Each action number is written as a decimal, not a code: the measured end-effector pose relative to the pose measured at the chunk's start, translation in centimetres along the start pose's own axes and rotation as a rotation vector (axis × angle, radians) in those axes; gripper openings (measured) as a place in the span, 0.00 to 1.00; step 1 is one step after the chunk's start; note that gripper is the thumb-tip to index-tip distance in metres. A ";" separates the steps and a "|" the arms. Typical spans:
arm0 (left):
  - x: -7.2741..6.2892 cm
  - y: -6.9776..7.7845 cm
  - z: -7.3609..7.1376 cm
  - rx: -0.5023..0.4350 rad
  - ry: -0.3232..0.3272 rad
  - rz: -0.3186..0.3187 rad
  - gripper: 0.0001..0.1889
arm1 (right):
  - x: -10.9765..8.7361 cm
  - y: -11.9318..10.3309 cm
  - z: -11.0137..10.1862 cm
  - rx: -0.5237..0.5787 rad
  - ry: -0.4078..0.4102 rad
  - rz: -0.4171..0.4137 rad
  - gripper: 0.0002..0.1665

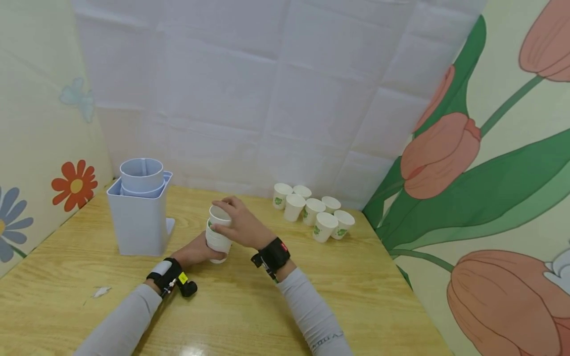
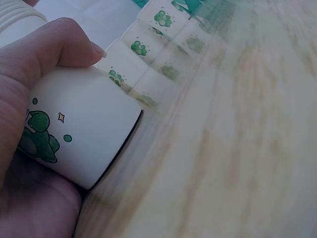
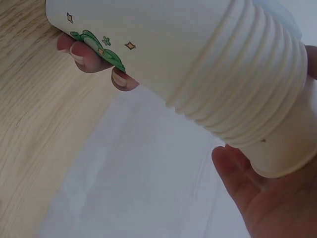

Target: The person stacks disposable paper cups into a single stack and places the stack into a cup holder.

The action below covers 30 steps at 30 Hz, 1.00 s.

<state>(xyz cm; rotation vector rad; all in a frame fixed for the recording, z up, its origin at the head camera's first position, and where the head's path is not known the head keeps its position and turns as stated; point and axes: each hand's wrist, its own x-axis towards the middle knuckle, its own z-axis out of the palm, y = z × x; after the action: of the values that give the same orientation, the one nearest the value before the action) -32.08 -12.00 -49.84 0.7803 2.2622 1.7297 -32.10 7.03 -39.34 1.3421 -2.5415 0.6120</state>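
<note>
A nested stack of white paper cups (image 1: pixel 217 242) with green cartoon prints stands on the table, leaning slightly. My left hand (image 1: pixel 196 249) grips its lower part; the left wrist view shows the thumb and palm around the printed bottom cup (image 2: pixel 94 109), its base close over the wood. At the top, my right hand (image 1: pixel 245 225) holds the uppermost paper cup (image 3: pixel 282 144) between thumb and fingers. This cup's lower part sits inside the stack, and its rim stands well above the several close-set rims (image 3: pixel 242 74) below it.
Several more paper cups (image 1: pixel 313 210) stand upright in a group at the back right. To the left is a pale blue square bin (image 1: pixel 138 227) with round containers (image 1: pixel 142 178) nested in it. A small white scrap (image 1: pixel 101 291) lies at the front left. A white cloth backdrop (image 1: pixel 200 99) closes off the back.
</note>
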 end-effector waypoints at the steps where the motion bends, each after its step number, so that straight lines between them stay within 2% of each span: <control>1: 0.1 -0.1 0.0 0.001 0.002 -0.001 0.40 | 0.0 -0.1 0.0 -0.004 -0.002 -0.001 0.38; 6: 0.1 -0.4 -0.1 0.001 0.007 -0.005 0.40 | 0.0 -0.3 0.2 -0.022 -0.026 0.036 0.37; 13: -0.1 -0.2 -0.1 0.040 0.010 0.001 0.44 | 0.0 -0.8 1.1 -0.020 -0.126 0.124 0.39; 17: 0.0 -0.1 -0.2 0.056 0.017 -0.010 0.46 | 0.0 -1.0 1.2 -0.008 -0.155 0.152 0.38; 25: 0.0 0.0 -0.2 0.058 0.021 -0.023 0.41 | 0.0 -0.7 1.1 0.107 -0.157 0.154 0.32; 30: 0.0 -0.2 0.0 0.033 0.026 -0.011 0.38 | 0.2 0.3 1.2 0.217 -0.126 0.130 0.32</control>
<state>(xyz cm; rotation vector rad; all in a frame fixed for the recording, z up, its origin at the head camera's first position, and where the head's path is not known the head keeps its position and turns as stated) -32.12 -12.05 -50.06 0.7542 2.3137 1.7110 -32.42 6.52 -40.40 1.3265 -2.7465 0.8765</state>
